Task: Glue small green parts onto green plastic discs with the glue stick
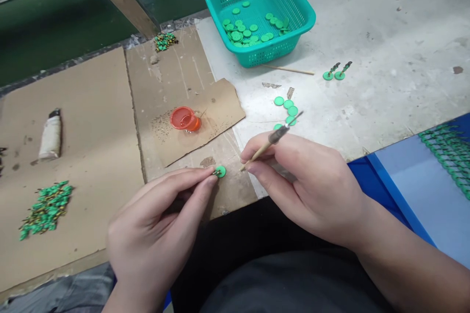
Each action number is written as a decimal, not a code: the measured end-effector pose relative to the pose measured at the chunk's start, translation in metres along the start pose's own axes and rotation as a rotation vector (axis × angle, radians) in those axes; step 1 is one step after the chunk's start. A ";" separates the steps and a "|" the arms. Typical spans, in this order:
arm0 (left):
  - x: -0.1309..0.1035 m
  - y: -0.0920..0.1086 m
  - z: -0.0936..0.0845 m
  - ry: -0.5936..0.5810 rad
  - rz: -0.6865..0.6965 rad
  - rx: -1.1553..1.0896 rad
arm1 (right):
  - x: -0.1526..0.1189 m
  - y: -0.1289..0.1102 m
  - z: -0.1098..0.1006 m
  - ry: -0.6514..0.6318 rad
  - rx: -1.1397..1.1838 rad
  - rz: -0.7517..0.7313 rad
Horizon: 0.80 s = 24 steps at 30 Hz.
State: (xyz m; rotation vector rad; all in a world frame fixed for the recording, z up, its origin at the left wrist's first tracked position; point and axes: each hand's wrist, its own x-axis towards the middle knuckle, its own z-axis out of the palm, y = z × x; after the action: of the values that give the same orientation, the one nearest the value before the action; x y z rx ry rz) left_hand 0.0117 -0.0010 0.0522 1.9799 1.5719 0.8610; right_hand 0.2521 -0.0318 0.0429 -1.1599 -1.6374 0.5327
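My left hand (pixel 157 225) pinches a tiny green-and-gold figure between thumb and forefinger; a green disc (pixel 221 171) is at its end, and the fingers hide part of the figure. Between the thumb and fingers of my right hand (pixel 316 181) is a thin wooden-handled tool (pixel 260 151) with a dark wrapped section and a fine pointed end. The bare wooden end points towards the disc, apart from it; the fine end points up and right. Beyond my hands sits a small red cup (pixel 182 118) of clear orange-looking liquid. Several loose green discs (pixel 293 111) lie past my right hand.
A teal basket (pixel 259 54) holding green discs stands at the back. In front of it lies a thin stick (pixel 290 69). Two assembled figures (pixel 340 76) stand on discs at right. Cardboard at left carries a pile of green-and-gold pieces (pixel 47 210) and a whitish tube (pixel 51 137).
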 end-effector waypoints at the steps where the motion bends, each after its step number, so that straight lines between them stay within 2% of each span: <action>1: 0.000 0.000 0.000 -0.001 0.015 0.010 | 0.001 0.000 0.000 0.001 -0.002 -0.007; 6: 0.000 0.000 -0.003 -0.011 0.043 0.031 | 0.008 0.000 0.002 -0.014 0.004 -0.036; 11: 0.000 0.001 -0.001 -0.017 0.028 -0.002 | 0.014 0.006 0.013 -0.119 0.074 -0.067; 15: 0.000 0.002 0.001 -0.008 0.033 -0.010 | 0.012 0.007 0.018 -0.171 0.086 -0.023; 24: 0.002 0.002 0.001 -0.015 0.044 -0.008 | 0.018 0.003 0.016 -0.220 0.074 -0.049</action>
State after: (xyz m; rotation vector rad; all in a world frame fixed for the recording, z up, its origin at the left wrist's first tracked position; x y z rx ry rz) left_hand 0.0138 0.0001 0.0533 2.0171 1.5193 0.8659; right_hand 0.2383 -0.0115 0.0424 -1.0324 -1.8126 0.7036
